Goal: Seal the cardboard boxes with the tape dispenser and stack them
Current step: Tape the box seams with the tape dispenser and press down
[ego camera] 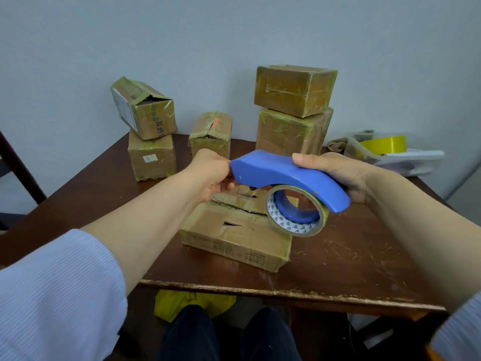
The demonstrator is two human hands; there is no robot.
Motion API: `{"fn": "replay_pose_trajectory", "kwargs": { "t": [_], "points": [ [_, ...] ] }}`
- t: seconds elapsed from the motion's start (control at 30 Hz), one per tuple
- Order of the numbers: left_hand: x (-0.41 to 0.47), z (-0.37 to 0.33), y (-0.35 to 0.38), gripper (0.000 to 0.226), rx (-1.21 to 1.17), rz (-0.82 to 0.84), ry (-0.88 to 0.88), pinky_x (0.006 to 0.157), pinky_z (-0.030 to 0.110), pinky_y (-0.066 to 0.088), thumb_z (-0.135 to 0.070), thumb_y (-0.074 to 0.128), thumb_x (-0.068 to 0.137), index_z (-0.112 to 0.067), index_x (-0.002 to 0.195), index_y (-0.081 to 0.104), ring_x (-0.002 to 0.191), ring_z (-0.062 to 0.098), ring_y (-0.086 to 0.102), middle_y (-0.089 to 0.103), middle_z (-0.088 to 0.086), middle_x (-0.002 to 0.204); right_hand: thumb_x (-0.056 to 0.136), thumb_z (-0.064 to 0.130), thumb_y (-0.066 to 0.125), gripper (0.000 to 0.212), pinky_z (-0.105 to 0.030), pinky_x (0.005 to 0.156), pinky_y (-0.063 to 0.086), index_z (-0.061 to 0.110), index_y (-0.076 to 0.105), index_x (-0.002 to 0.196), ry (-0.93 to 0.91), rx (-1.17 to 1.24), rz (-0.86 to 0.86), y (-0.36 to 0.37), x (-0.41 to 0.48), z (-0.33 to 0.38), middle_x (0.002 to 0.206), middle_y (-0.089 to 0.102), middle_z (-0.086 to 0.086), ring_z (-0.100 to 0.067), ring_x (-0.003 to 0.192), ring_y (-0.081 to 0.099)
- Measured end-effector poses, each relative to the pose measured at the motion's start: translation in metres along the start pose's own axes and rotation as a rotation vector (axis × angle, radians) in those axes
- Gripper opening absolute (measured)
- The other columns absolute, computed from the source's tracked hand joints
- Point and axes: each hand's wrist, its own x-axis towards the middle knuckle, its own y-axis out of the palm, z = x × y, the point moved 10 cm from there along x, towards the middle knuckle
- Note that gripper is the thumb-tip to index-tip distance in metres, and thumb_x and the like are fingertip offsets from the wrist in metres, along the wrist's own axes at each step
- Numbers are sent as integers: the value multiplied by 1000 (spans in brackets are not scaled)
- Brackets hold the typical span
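A blue tape dispenser [283, 178] with a roll of clear tape [294, 220] hangs above a flat cardboard box [234, 238] whose top flaps show a gap. My right hand [335, 170] grips the dispenser's handle from behind. My left hand [212, 175] pinches at the dispenser's front tip; the tape end there is hidden by my fingers. At the back right, two taped boxes [294, 110] stand stacked. At the back left, two more boxes [149, 134] are stacked, the upper one tilted with an open flap. One small box [210, 134] stands between the stacks.
The dark wooden table [351, 269] has a worn front edge. A yellow tape roll [385, 144] lies in a clear plastic container at the right rear. A chair back shows at the far left. A yellow bag [187, 303] lies on the floor under the table.
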Motion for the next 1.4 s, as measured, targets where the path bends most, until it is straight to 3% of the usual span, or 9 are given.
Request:
{"fn": "replay_pose_trajectory", "kwargs": {
  "t": [0.1,0.23,0.43,0.6,0.67,0.8,0.97,1.27,1.4],
  "points": [
    [1,1,-14,16,26,-43,26,34,17,39,10,46,91,6,80,57,50,21,47,57,15,62,29,51,91,74,-21,46,51,4,69,81,-32,-61,96,13,4,6,65,68,-8,-14,50,63],
    [5,4,-28,22,6,-97,25,36,19,42,12,46,89,2,71,56,42,18,46,57,14,59,57,37,76,41,-22,49,51,5,65,80,-13,-167,86,21,8,10,65,65,-6,-13,49,60],
    [16,15,-32,15,-17,-117,-5,41,21,47,9,56,87,4,74,62,43,17,48,58,13,59,59,38,68,33,-19,43,46,7,62,69,0,-253,58,20,8,12,54,63,-2,-12,44,58],
    [31,25,-73,12,-30,-226,-7,42,18,48,-5,68,85,6,86,64,46,12,52,61,9,64,58,29,84,33,-22,44,49,6,66,73,46,-353,36,-2,6,4,61,67,-5,-14,47,61],
    [36,35,-87,12,-22,-250,-34,43,18,49,-7,68,86,4,84,63,50,13,53,62,10,67,56,25,84,25,-22,43,48,8,68,65,74,-387,45,-7,5,2,59,66,-7,-16,45,60],
    [39,50,-88,11,-26,-229,-68,42,16,48,-8,65,89,-1,81,61,53,14,53,60,8,67,52,41,72,26,-21,42,46,15,69,48,87,-464,57,0,14,4,56,65,-4,-14,43,58],
    [44,63,-98,11,-61,-275,-74,42,16,48,-8,66,88,-1,80,61,53,14,52,60,8,67,47,36,89,33,-22,45,49,12,72,62,115,-622,61,7,26,12,65,69,-8,-17,49,62],
    [50,78,-105,15,7,-340,-95,50,22,51,-12,69,86,2,89,65,55,15,57,64,9,71,46,49,77,55,-27,53,51,5,71,78,130,-768,58,23,42,24,67,69,-6,-18,53,63],
    [50,84,-102,20,91,-334,-122,67,31,57,-15,80,76,-4,80,63,68,19,60,66,10,82,48,51,77,56,-27,54,49,5,71,80,138,-822,59,29,48,21,66,67,-5,-19,53,61]
  ]
}}
